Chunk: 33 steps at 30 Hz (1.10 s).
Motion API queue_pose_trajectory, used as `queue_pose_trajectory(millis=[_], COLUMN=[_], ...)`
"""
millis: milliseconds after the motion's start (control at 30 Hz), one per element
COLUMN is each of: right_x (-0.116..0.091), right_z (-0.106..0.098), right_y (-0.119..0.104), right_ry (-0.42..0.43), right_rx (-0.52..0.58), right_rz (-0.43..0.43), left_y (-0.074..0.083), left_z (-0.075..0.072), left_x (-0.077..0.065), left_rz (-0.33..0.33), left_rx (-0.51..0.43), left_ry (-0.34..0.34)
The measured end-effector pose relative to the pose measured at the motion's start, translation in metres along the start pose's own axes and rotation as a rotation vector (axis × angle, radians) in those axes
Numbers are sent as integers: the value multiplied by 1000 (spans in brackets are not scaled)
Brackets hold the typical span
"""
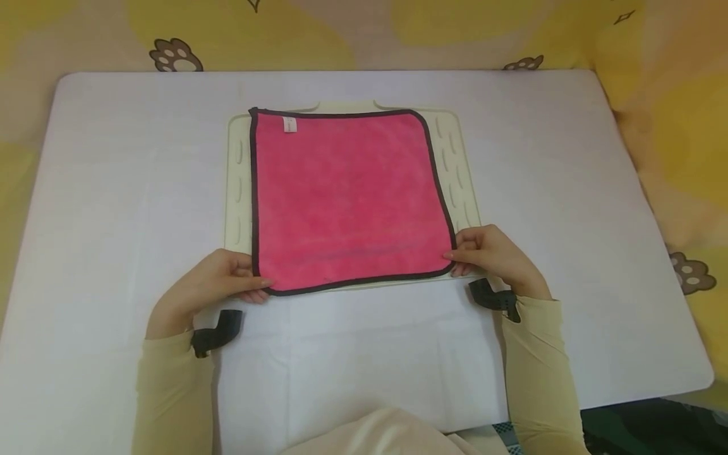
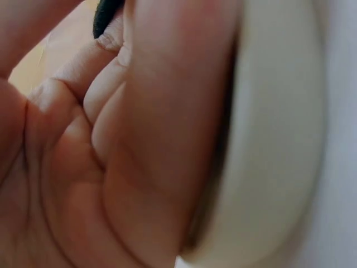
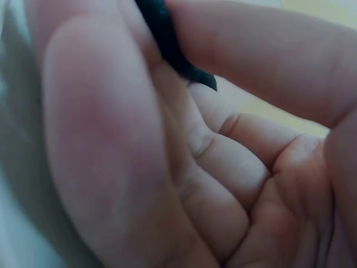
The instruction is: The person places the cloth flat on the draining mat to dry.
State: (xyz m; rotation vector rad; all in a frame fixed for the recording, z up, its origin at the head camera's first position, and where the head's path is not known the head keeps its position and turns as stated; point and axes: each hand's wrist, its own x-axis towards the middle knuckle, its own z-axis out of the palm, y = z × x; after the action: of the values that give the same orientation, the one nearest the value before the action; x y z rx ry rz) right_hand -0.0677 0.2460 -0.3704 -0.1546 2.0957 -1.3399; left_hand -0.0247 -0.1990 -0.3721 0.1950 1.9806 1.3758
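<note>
A pink cloth (image 1: 347,196) with a dark border and a small white tag (image 1: 290,124) lies spread flat over a pale cream board (image 1: 239,183). My left hand (image 1: 213,281) pinches the cloth's near left corner, thumb on top and fingers beneath. At the near right corner my right hand (image 1: 491,253) pinches the dark edge in the same way. In the left wrist view the curled fingers (image 2: 162,128) lie beside the board's rounded edge (image 2: 273,134). The right wrist view shows the dark border (image 3: 173,50) between thumb and fingers.
Under the board is a white table (image 1: 569,221) with rounded corners. Yellow patterned fabric (image 1: 341,31) with paw prints surrounds its far and right sides. Black wrist mounts (image 1: 216,333) sit at both sleeve cuffs. The person's lap (image 1: 387,436) is at the near edge.
</note>
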Motion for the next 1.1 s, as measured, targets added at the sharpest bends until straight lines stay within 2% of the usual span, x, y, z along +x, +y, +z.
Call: queue_pose_trajectory(millis=[267, 700, 933, 1100], right_x=[-2, 0, 1, 1], right_z=[-2, -1, -3, -4], right_y=[2, 1, 3, 6], right_ry=[1, -23, -24, 2], right_rx=[22, 40, 40, 54], right_rz=[17, 49, 40, 11], left_y=[0, -4, -6, -11], left_z=[-4, -5, -5, -5], left_x=[-5, -8, -12, -14], left_rz=[-15, -46, -73, -46], left_rx=[-6, -50, -33, -35], left_ry=[16, -10, 20, 46])
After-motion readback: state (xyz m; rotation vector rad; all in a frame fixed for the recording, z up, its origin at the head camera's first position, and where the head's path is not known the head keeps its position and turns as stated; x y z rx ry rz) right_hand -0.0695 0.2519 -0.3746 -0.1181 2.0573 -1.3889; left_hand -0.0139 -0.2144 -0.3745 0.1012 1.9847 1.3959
